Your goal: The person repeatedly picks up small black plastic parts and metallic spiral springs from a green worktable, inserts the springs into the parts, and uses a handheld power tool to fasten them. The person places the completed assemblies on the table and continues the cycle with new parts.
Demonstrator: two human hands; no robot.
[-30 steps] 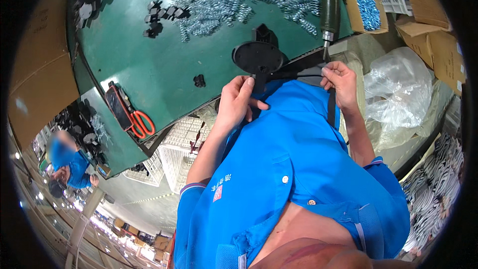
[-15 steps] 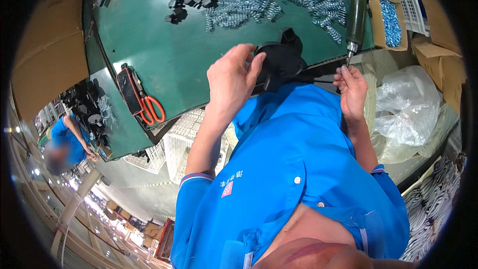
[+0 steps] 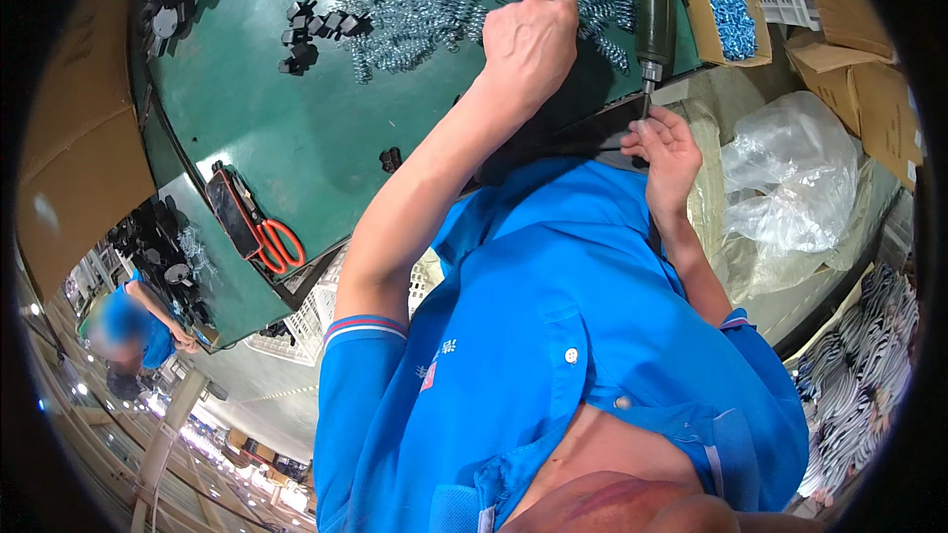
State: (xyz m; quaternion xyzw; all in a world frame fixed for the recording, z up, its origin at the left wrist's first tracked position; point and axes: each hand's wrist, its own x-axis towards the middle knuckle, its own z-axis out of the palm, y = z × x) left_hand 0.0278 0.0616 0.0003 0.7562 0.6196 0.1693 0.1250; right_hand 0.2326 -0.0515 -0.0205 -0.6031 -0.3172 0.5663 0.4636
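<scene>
My left hand (image 3: 531, 44) is at the near edge of a heap of metal coil springs (image 3: 425, 0). Its fingers are curled under, so whatever they hold is hidden. An olive-green power screwdriver (image 3: 655, 15) points down beside the springs. At the tip of its bit (image 3: 647, 99), the fingers of my right hand (image 3: 671, 150) are pinched together; anything small between them cannot be made out. A dark shape (image 3: 513, 150) at the table's front edge is mostly covered by my left forearm. A small black piece (image 3: 391, 159) lies left of that forearm.
Small black blocks (image 3: 318, 25) lie left of the springs. A cardboard box of blue-silver screws (image 3: 729, 12) is at right, above a clear plastic bag (image 3: 795, 173). Orange-handled scissors (image 3: 279, 245) lie at the table's left corner. Another person (image 3: 138, 321) works at far left.
My left hand has moved away from the black part, up and right to the springs, and its fingers have closed. My right hand stays at the bit. The whole view has shifted slightly.
</scene>
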